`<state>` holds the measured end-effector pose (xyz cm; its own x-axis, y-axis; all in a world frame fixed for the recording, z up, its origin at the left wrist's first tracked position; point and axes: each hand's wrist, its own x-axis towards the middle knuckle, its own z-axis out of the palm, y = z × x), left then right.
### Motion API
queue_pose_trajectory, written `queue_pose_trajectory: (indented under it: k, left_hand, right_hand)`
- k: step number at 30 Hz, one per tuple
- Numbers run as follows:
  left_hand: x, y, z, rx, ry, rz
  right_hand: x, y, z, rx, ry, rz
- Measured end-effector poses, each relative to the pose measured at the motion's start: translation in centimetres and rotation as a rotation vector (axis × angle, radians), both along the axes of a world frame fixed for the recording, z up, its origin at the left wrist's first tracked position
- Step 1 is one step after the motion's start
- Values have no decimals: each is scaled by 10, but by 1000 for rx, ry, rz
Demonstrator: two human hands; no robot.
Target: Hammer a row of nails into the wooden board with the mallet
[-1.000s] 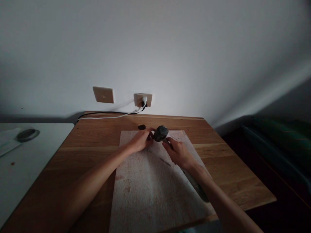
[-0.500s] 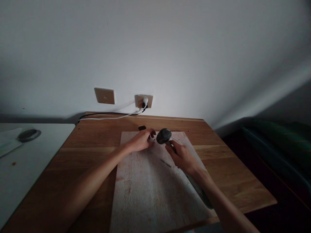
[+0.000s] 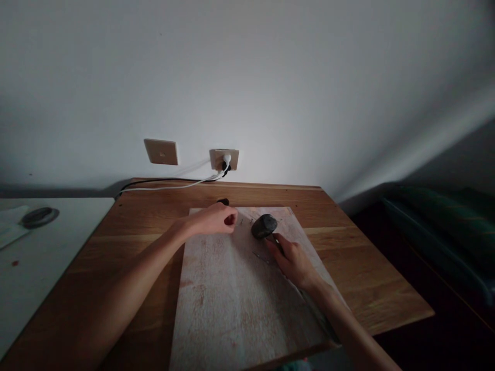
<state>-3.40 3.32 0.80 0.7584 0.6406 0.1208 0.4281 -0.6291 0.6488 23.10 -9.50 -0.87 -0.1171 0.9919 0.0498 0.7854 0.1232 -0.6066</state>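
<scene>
My right hand [image 3: 294,262] is wrapped round the handle of a mallet with a dark, rounded head [image 3: 264,226]. The head hovers over, or rests near, the far part of a whitish, worn wooden board [image 3: 220,293]; which of the two, I cannot tell. To its left, my left hand [image 3: 215,218] is closed, thumb and fingers pinched together at the board's far edge. Whatever they hold is too small to make out. Small thin pieces like nails [image 3: 242,222] show between that hand and the mallet head. Another thin, nail-like piece [image 3: 261,257] lies nearer on the board.
Beneath the board is a brown wooden table [image 3: 359,278] against a wall. A socket [image 3: 232,161] holds plugs, with cables [image 3: 170,186] running left along the table's back. On a white surface [image 3: 58,257] at left lies a dark roll [image 3: 39,217]. Dark green cushion-like fabric [image 3: 436,232] is at right.
My left hand has drawn back left from the small pieces, its fingers now curled tighter. The mallet head has tipped and lowered slightly, still in my right hand. The view has shifted a little.
</scene>
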Motion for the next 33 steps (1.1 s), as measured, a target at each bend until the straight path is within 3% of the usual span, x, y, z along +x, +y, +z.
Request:
queue_pose_trajectory:
  k: [4, 16, 33]
  left_hand:
    - [-8, 12, -4, 43, -31, 73]
    - [-4, 19, -25, 168, -39, 14]
    - [2, 13, -20, 167, 10, 15]
  right_hand:
    - [-2, -1, 4, -17, 8, 8]
    - [-1, -2, 4, -21, 20, 3]
    - [-1, -1, 3, -4, 10, -5]
